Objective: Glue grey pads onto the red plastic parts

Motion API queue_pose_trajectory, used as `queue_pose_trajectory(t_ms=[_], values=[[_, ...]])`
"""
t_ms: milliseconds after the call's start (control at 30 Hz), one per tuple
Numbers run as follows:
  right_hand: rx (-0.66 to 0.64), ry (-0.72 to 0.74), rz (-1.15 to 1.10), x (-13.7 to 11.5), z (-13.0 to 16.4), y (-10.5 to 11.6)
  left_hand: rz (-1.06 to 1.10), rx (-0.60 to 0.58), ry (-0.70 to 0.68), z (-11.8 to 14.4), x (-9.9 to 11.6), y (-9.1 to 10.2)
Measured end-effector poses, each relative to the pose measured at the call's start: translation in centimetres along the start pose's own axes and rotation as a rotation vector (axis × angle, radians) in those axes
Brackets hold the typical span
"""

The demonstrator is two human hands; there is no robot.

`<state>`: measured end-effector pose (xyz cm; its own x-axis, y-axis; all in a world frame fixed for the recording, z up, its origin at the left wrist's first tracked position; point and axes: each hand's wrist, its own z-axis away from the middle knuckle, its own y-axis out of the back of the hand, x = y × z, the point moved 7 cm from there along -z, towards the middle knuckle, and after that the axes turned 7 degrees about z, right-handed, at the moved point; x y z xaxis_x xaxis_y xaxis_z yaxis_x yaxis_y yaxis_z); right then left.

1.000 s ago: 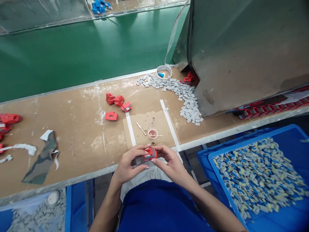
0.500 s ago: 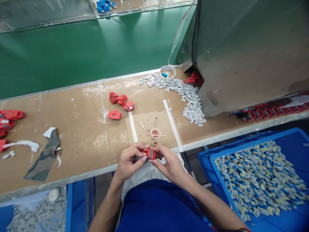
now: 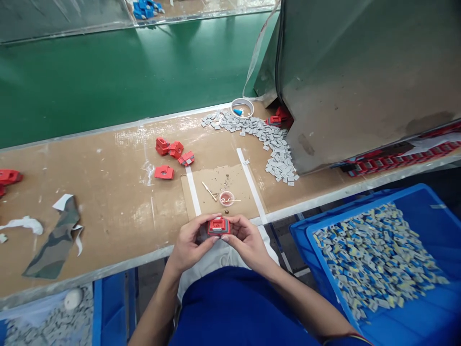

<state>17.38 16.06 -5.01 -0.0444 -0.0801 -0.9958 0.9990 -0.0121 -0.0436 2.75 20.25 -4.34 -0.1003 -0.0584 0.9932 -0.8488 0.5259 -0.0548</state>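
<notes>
Between my two hands, at the front edge of the bench, is a small red and grey plastic part (image 3: pixel 218 227) with a raised rim on top. My left hand (image 3: pixel 191 241) grips its left end with thumb and fingers. The right end is gripped by my right hand (image 3: pixel 248 242) in the same way. Just beyond lies a small round cup (image 3: pixel 226 198) of reddish liquid with a thin stick across it. A thin white stick with a pointed tip (image 3: pixel 209 191) lies left of the cup. Several similar red parts (image 3: pixel 175 149) sit farther back on the left.
Many flat grey pieces (image 3: pixel 281 161) spread by a tape roll (image 3: pixel 242 108) and a large metal housing (image 3: pixel 360 86). A blue crate (image 3: pixel 313 240) of small pieces stands at right, another blue crate (image 3: pixel 97 312) at lower left. A camouflage strip (image 3: pixel 59 240) lies left; a green surface (image 3: pixel 108 86) runs behind.
The red and grey part has been turned in my hands, so its rimmed face now shows. Both hands still hold it. The view has shifted slightly to the right.
</notes>
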Motion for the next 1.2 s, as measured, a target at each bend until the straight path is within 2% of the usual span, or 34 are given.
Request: queue_pose_trajectory(t_ms=[100, 233, 367, 667, 900, 1033, 1200], values=[[-0.015, 0.065, 0.123, -0.6, 0.2, -0.1, -0.093, 0.015, -0.051, -0.1, 0.4, 0.1], [0.072, 0.306, 0.5, -3.0, 0.5, 0.3, -0.171, -0.001, -0.152, -0.6, 1.7, -0.1], [0.056, 0.408, 0.587, -4.0, 0.6, 0.1, -0.217, 0.003, -0.161, -0.8, 2.0, -0.2], [-0.043, 0.381, 0.632, -3.6, 0.1, 0.2, -0.304, -0.039, -0.183, -0.7, 2.0, -0.6], [-0.074, 0.29, 0.623, -3.2, 0.1, -0.1, -0.321, -0.137, -0.199, -0.7, 2.0, -1.0], [-0.117, 0.272, 0.572, -3.0, -0.1, 0.2, -0.336, -0.153, -0.186, -1.1, 2.2, -1.0], [-0.081, 0.217, 0.443, -3.7, 0.7, 1.8, -0.318, -0.179, -0.201, -1.0, 2.5, -1.1]])
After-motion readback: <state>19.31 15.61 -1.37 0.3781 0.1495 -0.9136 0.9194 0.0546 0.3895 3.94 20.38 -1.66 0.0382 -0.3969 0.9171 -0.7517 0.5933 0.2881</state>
